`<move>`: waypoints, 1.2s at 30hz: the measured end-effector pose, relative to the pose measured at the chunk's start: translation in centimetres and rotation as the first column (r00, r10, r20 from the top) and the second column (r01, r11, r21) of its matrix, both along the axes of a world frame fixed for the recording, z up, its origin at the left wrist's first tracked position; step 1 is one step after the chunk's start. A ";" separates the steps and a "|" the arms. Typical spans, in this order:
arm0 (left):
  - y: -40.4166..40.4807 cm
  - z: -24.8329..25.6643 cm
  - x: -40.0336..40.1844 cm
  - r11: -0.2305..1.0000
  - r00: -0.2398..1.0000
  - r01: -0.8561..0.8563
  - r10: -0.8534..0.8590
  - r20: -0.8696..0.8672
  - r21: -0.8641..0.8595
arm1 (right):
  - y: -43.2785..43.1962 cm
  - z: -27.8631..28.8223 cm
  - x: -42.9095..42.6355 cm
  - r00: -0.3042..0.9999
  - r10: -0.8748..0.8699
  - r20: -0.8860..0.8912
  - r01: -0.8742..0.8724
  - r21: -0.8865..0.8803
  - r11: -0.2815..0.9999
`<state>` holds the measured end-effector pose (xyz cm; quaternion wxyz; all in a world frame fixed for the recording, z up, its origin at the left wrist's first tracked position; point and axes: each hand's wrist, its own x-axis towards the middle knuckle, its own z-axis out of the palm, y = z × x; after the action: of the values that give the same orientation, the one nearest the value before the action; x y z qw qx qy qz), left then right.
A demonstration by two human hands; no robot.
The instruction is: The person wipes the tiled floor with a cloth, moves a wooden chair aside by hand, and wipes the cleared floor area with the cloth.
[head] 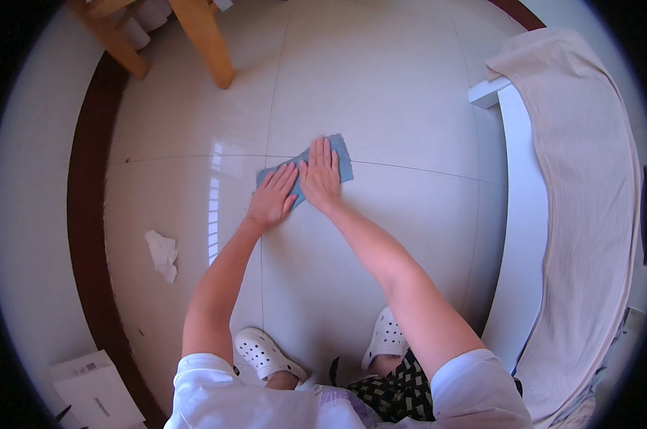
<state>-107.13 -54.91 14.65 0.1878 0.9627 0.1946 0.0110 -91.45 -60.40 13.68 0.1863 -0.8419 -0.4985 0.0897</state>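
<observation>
Side by side, my left hand (271, 199) and my right hand (321, 176) press palm down on a blue-grey cloth (344, 156). The cloth lies flat on the glossy, light-coloured tile floor (377, 107), across a crossing of tile joints. My left hand covers its left part, fingers slightly spread. Over on the right part, the fingers of my right hand point away from me, close together, with the thumb apart. Neither hand grips the cloth. Its middle is partly hidden beneath them.
A crumpled white tissue (163, 255) lies left on the floor. Wooden furniture legs (208, 45) stand at the far left. Along the right runs a white bed-like frame (521, 214) with pale fabric (575, 177). A white box (98, 391) sits near the left wall; white clogs (264, 354) are on my feet.
</observation>
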 end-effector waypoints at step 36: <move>-16.4 0.4 14.4 0.784 0.784 -0.621 0.620 0.040 0.012 | -4.0 3.8 13.6 0.648 0.751 0.130 -0.722 -0.211 0.659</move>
<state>-92.72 -71.31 15.07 0.1653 0.8473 0.4965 0.0908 -77.89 -64.37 17.44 0.0215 -0.5813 -0.8065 0.1051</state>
